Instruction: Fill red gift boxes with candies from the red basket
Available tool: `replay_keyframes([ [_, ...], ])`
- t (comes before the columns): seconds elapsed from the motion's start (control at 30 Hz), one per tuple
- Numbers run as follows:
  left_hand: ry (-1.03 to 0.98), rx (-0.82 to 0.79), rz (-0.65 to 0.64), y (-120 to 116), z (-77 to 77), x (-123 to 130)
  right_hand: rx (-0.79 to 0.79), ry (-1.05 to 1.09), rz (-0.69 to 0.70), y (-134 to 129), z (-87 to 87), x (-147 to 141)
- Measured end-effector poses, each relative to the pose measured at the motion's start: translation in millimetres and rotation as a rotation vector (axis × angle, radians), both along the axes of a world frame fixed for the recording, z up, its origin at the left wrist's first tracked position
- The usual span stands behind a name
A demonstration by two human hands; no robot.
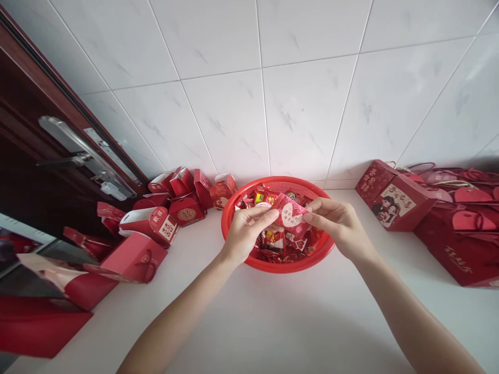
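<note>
Above a round red plastic basket, both hands hold a small pink-red candy packet with a white heart-shaped patch and printed characters. My left hand pinches its left end between thumb and fingers. At the packet's right corner, my right hand grips with thumb and fingertips. Underneath, the basket holds many wrapped candies, mostly red with some yellow and white print. The packet and hands cover part of them.
Several red paper gift boxes stand on the left of the white table, some with open tops. On the right are a red box with cartoon figures and red gift bags. A tiled wall rises behind; a dark door with a metal handle is at left.
</note>
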State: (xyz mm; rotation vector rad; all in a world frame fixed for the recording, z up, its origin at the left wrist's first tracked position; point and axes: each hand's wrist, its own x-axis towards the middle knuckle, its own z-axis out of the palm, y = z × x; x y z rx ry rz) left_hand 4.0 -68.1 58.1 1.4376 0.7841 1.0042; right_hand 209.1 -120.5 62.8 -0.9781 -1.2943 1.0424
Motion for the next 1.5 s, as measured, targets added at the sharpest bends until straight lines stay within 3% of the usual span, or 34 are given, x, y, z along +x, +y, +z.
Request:
replay_keyframes([
  [0.47, -0.002, 0.054, 0.003, -18.6, 3.2, -8.2, 0.035, 0.038, 0.054, -8.7, 6.5, -4.0],
  [0.67, 0.004, 0.111, 0.037, -21.3, 6.9, -10.2, 0.129, -0.018, -0.037, -14.8, 8.2, -7.1],
  [0.73, -0.05, 0.119, 0.023, -21.1, 6.2, -11.1, 0.261, -0.105, -0.114, -16.0, 7.2, -8.2],
  [0.9, -0.164, 0.228, 0.044, -22.5, 6.8, -12.7, 0.886, -0.49, -0.357, -16.3, 3.6, -9.4],
  [1.0, -0.137, 0.282, 0.08, -25.9, 10.7, -13.7, 1.045, -0.603, -0.381, -17.0, 2.7, -10.7],
  [1.27, -0.039, 0.489, 0.147, -34.2, 12.8, -18.9, 0.984, -0.528, -0.397, -19.1, -3.2, -16.6],
  [1.5, 0.05, 0.665, 0.186, -33.8, 7.3, -21.3, 0.773, -0.389, -0.33, -18.2, -10.2, -19.6],
])
